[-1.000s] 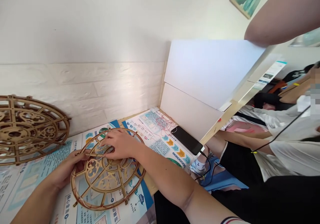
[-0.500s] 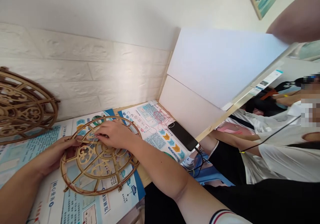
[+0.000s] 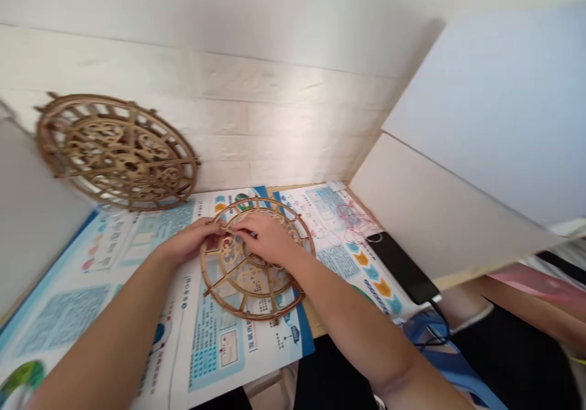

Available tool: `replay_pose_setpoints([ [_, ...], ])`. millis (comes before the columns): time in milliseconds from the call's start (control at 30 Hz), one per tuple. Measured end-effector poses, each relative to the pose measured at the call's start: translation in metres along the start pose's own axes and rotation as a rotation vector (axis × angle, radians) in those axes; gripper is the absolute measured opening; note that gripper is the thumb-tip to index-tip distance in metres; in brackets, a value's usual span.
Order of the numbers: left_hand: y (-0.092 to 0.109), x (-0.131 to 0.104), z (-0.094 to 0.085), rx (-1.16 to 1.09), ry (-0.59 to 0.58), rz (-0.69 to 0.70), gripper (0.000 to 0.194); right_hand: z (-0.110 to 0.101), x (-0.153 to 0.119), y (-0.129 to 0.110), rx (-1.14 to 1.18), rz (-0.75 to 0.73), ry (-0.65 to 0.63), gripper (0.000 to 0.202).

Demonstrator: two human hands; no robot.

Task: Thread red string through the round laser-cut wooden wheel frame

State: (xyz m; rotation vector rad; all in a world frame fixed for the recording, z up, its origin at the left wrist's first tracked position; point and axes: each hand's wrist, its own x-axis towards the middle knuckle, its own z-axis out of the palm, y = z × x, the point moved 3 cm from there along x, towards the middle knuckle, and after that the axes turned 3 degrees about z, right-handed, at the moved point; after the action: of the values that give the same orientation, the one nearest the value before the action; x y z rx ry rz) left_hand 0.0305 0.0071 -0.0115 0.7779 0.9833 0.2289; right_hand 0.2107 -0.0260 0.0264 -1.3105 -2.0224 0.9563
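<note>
A round openwork wooden frame (image 3: 238, 283) with scrollwork and spokes lies tilted over printed sheets (image 3: 183, 330). My left hand (image 3: 195, 239) grips its upper left rim, thumb and fingers closed round the wood. Over the upper middle of the frame is my right hand (image 3: 265, 233), its thumb and forefinger pinched together close to the left fingertips. What that pinch holds is too small to make out. The right palm covers part of the scrollwork.
A larger round wooden lattice (image 3: 130, 166) leans on the brick-patterned wall (image 3: 274, 117) at the left. Tangled red thread (image 3: 354, 218) and a black phone (image 3: 405, 268) with a cable lie at the right, beside a white panel (image 3: 425, 196). Beyond it, a person's arm (image 3: 531, 303) shows.
The view has swung left, so the scene sits further right and the leaning lattice shows whole. Both hands remain at the frame's upper left, the right one still pinching.
</note>
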Motion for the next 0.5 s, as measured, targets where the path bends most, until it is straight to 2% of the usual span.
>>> replay_pose_setpoints([
  [167,0.003,-0.001,-0.003,-0.012,0.000,0.004,0.020,-0.004,0.000,-0.002,0.116,0.100,0.069,0.017],
  [400,0.003,-0.002,-0.001,-0.055,-0.093,0.003,0.018,0.001,0.001,-0.008,0.041,0.004,0.022,0.015],
  [500,0.005,-0.002,0.000,-0.060,-0.086,0.010,0.017,0.004,0.001,-0.010,0.047,-0.062,-0.016,0.013],
])
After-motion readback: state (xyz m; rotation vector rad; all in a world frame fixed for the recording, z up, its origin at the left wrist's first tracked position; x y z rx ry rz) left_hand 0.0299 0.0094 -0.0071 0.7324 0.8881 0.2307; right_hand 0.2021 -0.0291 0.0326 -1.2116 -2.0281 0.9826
